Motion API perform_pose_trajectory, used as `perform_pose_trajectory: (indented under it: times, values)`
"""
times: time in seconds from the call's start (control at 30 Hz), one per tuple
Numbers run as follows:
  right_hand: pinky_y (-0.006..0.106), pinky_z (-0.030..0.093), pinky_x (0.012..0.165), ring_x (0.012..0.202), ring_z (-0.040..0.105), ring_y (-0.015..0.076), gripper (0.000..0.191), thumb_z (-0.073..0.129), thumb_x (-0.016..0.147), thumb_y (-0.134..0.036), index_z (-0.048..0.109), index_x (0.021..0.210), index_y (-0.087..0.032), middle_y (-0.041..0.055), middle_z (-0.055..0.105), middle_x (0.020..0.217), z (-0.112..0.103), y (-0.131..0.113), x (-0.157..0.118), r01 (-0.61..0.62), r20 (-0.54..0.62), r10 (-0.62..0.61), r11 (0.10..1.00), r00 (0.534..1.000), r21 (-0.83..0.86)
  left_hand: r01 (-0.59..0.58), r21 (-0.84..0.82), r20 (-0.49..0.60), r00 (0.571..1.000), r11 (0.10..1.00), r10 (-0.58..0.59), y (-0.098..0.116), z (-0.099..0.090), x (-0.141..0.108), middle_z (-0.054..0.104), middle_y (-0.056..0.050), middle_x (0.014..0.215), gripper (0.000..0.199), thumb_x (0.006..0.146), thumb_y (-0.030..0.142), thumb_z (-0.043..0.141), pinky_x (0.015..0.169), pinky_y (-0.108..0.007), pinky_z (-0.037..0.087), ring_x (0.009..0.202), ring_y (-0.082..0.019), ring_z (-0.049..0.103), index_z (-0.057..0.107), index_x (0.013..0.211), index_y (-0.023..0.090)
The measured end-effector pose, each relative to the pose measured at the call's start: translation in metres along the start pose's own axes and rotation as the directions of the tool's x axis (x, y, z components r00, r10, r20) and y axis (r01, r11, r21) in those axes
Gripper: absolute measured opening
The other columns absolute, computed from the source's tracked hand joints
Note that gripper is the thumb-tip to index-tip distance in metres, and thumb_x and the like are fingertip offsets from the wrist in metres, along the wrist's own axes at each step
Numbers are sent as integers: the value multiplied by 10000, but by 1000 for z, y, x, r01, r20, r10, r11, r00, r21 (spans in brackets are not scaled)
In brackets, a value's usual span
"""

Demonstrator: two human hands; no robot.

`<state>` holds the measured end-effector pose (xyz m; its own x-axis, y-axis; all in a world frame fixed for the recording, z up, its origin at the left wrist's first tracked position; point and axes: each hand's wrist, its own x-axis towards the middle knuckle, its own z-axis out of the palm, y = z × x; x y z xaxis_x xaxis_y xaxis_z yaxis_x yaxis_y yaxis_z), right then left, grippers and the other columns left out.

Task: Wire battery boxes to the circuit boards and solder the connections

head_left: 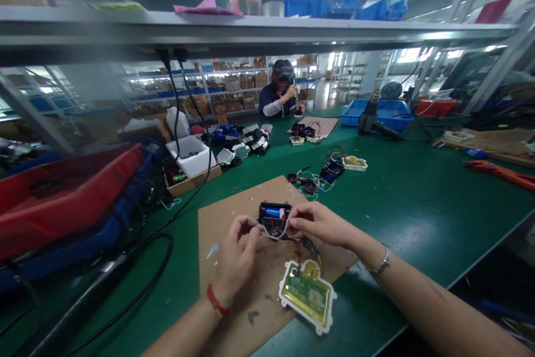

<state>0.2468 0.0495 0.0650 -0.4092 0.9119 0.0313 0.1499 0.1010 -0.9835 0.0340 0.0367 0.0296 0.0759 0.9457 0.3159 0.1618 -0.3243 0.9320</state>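
My left hand (241, 254) and my right hand (314, 223) each pinch a thin pale grey strip (273, 234), which sags in a curve between them. Right behind the strip, a black plastic housing (262, 211) sits open on a brown cardboard sheet (234, 290). Inside it are a blue cylindrical cell (273, 212) and red wires. Wires run from the housing toward a white-framed circuit board (308, 297) with a yellowish coating, which lies nearer to me over the sheet's edge. A small dark connector (310, 247) is beside the wires. Whether the strip touches the housing, I cannot tell.
A red bin (71, 195) and black cables stand left. Beyond the cardboard are a white box (192, 153), another black housing (332, 169), and a pile of parts (240, 140). Orange-handled pliers (501, 173) lie right. A co-worker (278, 92) sits opposite; a shelf (267, 28) spans overhead.
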Motion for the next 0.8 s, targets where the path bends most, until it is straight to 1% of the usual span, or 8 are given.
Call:
perform_pose_trajectory:
  times: [0.07, 0.13, 0.2, 0.3, 0.4, 0.47, 0.6, 0.8]
  values:
    - [243, 433, 613, 618, 536, 110, 157, 618, 795, -297, 606, 757, -145, -11, 586, 664, -4, -5, 5, 11, -51, -15, 996, 999, -84, -20, 17, 7, 1000, 1000, 20, 5, 2, 9, 555, -7, 818, 151, 841, 328, 555, 733, -262, 433, 786, -149, 553, 503, 858, 187]
    - [233, 422, 565, 562, 518, 101, 156, 600, 791, -301, 583, 774, -146, -22, 565, 623, -7, -6, 11, -48, -117, 40, 996, 992, -74, -15, 20, 15, 1000, 1000, 15, 10, 5, 19, 549, 2, 809, 149, 844, 329, 535, 709, -253, 436, 768, -141, 549, 486, 871, 192]
    - [228, 424, 537, 526, 518, 98, 176, 585, 791, -321, 566, 781, -147, -25, 561, 597, -13, -4, 17, -110, -116, 105, 993, 988, -33, 17, 25, 57, 998, 1000, -19, 13, 7, 29, 545, 8, 785, 143, 840, 324, 512, 657, -243, 443, 722, -133, 551, 471, 869, 191]
    - [227, 434, 533, 522, 527, 98, 175, 603, 768, -314, 574, 756, -142, -20, 570, 589, -24, 1, 18, -183, 26, 184, 983, 983, -29, 98, 72, 190, 976, 993, -110, 16, 6, 34, 543, 13, 693, 108, 825, 285, 478, 537, -233, 429, 591, -128, 545, 475, 811, 178]
    - [212, 416, 530, 544, 515, 92, 72, 616, 734, -215, 592, 740, -147, -24, 577, 623, -34, 8, 14, -209, 190, 237, 966, 953, -153, 130, 157, 264, 950, 979, -169, 12, 1, 27, 550, 8, 655, 95, 815, 254, 495, 519, -234, 397, 569, -134, 533, 504, 760, 177]
    - [201, 387, 512, 558, 514, 94, 23, 612, 711, -139, 602, 726, -152, -22, 590, 638, -36, 14, 11, -180, 193, 244, 938, 950, -297, 71, 286, 283, 947, 955, -155, 5, -2, 20, 582, -8, 696, 89, 826, 253, 512, 558, -252, 385, 625, -153, 543, 529, 771, 186]
    - [204, 364, 503, 571, 546, 111, 113, 624, 672, -55, 602, 714, -158, -18, 619, 620, -30, 21, 8, -150, 84, 221, 851, 972, -503, -166, 533, 350, 936, 830, -38, -12, -4, 7, 632, -39, 840, 105, 888, 242, 439, 640, -298, 404, 739, -194, 577, 540, 904, 218]
    - [210, 380, 483, 566, 568, 122, 63, 607, 735, -117, 582, 731, -174, -4, 648, 640, -29, 17, 4, -114, 129, 182, 903, 975, -414, -270, 545, 354, 932, 794, 75, -26, -5, 2, 639, -35, 890, 129, 920, 246, 424, 675, -295, 450, 777, -185, 601, 538, 980, 240]
